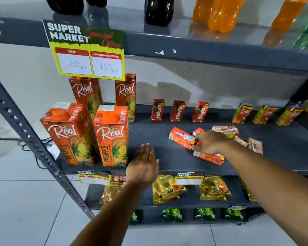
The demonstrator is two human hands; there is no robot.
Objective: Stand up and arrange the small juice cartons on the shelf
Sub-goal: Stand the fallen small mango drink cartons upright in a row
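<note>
The right hand closes around a fallen Maaza carton, right of the big Real pineapple cartons; the left hand hovers open, empty. Lifting hastily could knock the neighbouring fallen cartons off the shelf.

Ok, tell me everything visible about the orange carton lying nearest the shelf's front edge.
The fallen carton is a small orange-red box, apparently printed card, with fruit artwork on its face. It lies flat on its side on the dark grey shelf, long axis running left to right, tilted slightly. The right hand covers its upper left part; whether the fingers grip it or the carton behind is unclear.
</note>
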